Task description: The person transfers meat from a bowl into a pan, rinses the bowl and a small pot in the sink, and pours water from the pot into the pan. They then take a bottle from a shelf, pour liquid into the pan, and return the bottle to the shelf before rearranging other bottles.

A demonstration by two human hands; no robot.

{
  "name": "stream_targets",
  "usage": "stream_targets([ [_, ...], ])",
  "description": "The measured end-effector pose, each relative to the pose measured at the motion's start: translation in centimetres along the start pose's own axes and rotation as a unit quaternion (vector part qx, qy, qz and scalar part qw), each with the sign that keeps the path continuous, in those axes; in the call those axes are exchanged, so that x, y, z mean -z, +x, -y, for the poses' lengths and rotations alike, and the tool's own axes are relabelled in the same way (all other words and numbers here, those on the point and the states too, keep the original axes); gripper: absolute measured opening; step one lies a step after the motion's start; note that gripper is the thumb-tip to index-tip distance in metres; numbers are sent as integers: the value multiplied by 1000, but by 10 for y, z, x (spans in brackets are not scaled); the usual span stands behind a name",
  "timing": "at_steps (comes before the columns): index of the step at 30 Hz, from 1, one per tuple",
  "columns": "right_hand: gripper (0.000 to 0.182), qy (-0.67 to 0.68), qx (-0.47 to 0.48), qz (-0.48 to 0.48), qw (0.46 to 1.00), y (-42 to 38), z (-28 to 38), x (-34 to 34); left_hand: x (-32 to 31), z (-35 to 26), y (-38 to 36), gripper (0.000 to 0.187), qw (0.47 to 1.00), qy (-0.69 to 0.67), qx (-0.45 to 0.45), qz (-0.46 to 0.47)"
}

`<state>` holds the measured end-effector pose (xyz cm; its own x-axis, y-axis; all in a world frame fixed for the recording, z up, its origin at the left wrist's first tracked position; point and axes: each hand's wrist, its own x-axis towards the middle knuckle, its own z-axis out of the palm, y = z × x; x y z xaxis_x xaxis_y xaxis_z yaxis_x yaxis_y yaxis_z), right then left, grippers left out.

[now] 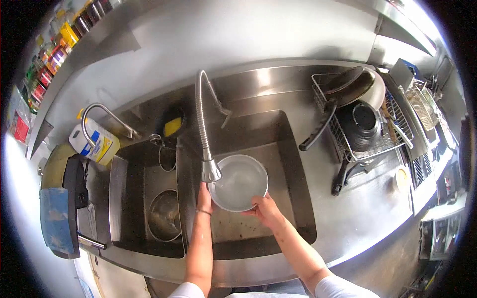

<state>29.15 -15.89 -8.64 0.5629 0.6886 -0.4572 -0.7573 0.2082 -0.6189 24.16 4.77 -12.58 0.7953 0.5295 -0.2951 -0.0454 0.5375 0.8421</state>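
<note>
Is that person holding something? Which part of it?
Yes, a pale bowl: the right hand grips its rim at the near right; the left hand is at its left side, its grip mostly hidden.

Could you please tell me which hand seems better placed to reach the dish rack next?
Probably the right hand: it grips the bowl on the side nearer the dish rack, while the left hand is on the far side, near the spray head.

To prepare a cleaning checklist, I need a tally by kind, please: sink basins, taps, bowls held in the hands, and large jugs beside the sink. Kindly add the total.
Sink basins: 2
Taps: 2
Held bowl: 1
Large jug: 1
Total: 6
</note>
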Motion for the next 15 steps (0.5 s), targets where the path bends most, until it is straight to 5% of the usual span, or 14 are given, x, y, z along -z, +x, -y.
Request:
stream_targets([
  [2,68,-11,23,-47,999,-12,6,-9,13,-3,48,57,989,145,12,-20],
  [4,69,-33,44,-64,996,-25,13,-16,18,-10,106,60,993,107,54,14],
  [9,66,-3,36,-65,997,-32,12,-14,-74,-64,141,59,918,396,-5,8],
  [15,61,-13,72,-84,994,-48,8,-32,-93,-59,181,62,916,395,37,56],
])
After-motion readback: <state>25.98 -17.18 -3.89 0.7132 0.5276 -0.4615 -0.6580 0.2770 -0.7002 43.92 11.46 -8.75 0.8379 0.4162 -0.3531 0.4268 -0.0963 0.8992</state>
